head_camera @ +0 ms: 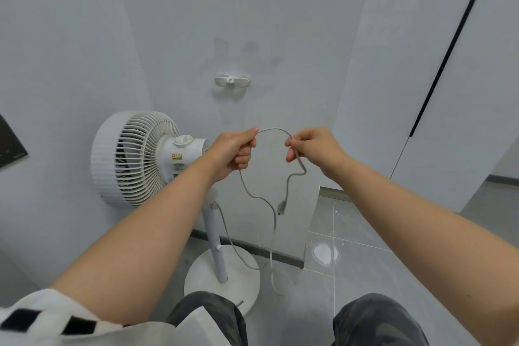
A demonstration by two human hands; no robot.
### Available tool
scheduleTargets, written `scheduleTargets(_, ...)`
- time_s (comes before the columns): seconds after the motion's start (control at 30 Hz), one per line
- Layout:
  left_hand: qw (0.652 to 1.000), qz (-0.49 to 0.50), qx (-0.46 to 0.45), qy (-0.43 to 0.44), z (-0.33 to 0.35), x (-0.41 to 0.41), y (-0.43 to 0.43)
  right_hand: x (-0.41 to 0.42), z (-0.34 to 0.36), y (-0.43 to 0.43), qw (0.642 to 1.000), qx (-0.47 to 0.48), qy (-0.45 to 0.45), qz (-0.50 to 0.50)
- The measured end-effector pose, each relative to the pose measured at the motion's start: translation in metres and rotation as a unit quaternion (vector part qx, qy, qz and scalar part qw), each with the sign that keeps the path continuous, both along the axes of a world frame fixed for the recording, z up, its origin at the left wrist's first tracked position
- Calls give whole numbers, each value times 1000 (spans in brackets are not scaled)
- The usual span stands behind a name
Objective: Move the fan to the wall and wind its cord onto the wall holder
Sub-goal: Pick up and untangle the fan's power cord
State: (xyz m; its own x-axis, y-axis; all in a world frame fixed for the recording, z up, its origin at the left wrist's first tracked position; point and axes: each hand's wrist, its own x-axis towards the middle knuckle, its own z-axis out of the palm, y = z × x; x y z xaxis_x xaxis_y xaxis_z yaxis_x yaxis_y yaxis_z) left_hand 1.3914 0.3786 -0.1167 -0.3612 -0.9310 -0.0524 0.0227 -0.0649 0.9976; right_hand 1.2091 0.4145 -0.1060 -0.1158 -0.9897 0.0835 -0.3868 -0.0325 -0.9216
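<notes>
One pedestal fan stands at about nine o'clock from the hands, its grille close to the wall and its round base on the tiled floor at six o'clock, so the moving step looks finished and the winding step is in hand. The left hand closes its fingers on the one grey cord, thumb and forefinger pinching it with the other fingers curled beneath. From there the cord arches over to the right hand, whose fingers also pinch it, the rest folded in. Below the left hand the cord runs down in a slack loop to the floor and back up to the fan's pole; below the right hand a short kinked tail ends in the single plug, hanging free at about five o'clock from the arch. One white two-winged wall holder sits at twelve o'clock above the hands, bare, with no cord on it yet. The next move, as I judge it, calls for lifting the arch up to the holder and laying it behind the wings, then feeding slack turn by turn while keeping tension, so the loops do not slip off. Two hands, one fan, one cord, one plug, one holder.
</notes>
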Motion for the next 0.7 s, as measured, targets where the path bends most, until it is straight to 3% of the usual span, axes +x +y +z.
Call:
scheduleTargets(0.2,999,25,30,-14,-17,19,-7,-22,-4,-7,991,-19,-68,-118)
scheduleTargets(0.47,997,44,-30,-55,-15,9,-5,-14,2,-4,999,1,-36,-38)
scheduleTargets(0.6,990,25,-89,-106,-4,2,-1,-7,8,2,998,23,33,45)
scheduleTargets(0.7,986,24,-110,-120,8,-1,-1,-2,18,6,997,15,54,46)
